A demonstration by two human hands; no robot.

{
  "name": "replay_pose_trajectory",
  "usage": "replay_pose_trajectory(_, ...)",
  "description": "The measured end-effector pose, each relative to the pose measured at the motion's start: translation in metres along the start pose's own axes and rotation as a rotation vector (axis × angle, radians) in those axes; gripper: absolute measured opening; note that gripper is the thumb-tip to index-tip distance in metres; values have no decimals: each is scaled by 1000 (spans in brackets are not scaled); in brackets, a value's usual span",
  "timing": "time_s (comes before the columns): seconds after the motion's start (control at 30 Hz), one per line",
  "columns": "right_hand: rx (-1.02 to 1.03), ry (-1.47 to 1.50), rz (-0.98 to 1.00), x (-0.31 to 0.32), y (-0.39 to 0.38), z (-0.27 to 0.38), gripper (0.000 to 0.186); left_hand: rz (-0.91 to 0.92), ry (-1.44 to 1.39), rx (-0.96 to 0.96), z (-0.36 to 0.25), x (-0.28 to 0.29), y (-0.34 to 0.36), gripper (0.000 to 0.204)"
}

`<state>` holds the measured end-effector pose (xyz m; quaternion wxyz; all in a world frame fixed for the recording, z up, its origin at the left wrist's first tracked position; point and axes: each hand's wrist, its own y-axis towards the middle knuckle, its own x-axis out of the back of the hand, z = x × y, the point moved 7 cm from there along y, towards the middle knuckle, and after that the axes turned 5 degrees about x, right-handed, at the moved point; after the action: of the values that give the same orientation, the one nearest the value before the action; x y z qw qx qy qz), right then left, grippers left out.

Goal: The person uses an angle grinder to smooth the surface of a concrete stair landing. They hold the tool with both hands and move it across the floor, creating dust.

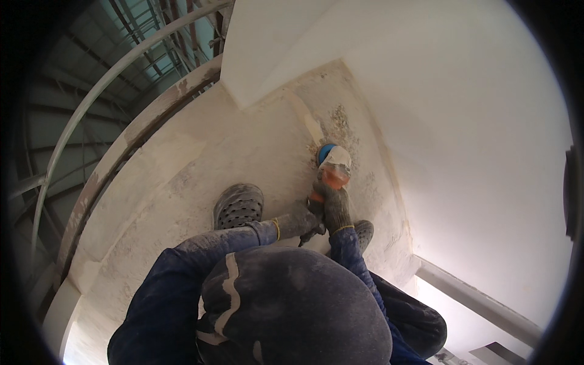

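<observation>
In my grey-gloved right hand (336,208) is the orange body of a disc sander (335,176), fingers wrapped round it. My left hand (296,222), also in a dusty grey glove, is closed around the sander's rear part, close beside the right. A round blue disc (325,153) shows at the tool's far end, partly behind a whitish covering on its head. It is at the pale, dusty surface (261,155); whether it touches cannot be told. Just beyond the disc lie a light tan strip (304,115) and a rough, pitted dark patch (339,121).
A tall white wall (462,140) rises on the right. To the left, a curved rim (115,161) and pipe rail (79,115) border an open drop with steel framing. A grey perforated clog (239,205) stands left of the hands. Lower right runs a pale beam (477,300).
</observation>
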<state>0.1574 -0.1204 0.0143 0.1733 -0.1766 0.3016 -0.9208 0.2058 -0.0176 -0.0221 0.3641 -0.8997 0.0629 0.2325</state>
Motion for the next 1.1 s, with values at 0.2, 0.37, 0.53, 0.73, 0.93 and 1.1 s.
replay_pose_trajectory(0.2, 62, -32, 44, -15, 20, 9, 40, 84, -185, -59, -17, 13, -10, 15)
replay_pose_trajectory(0.37, 6, 30, 50, -25, 23, 15, 40, 44, -251, -30, -19, 24, -12, 19)
replay_pose_trajectory(0.53, -57, 166, 67, -28, 13, 16, 41, 7, -245, -12, -16, 26, -13, 22)
replay_pose_trajectory(0.73, -29, 154, 156, -38, 20, 25, 39, -7, -341, -54, -21, 29, -10, 20)
replay_pose_trajectory(0.93, -45, 141, 160, -35, 27, 20, 42, 12, -294, -15, -21, 31, -8, 20)
replay_pose_trajectory(1.1, -43, 128, 104, -26, 21, 17, 43, 3, -390, -38, -25, 26, -14, 22)
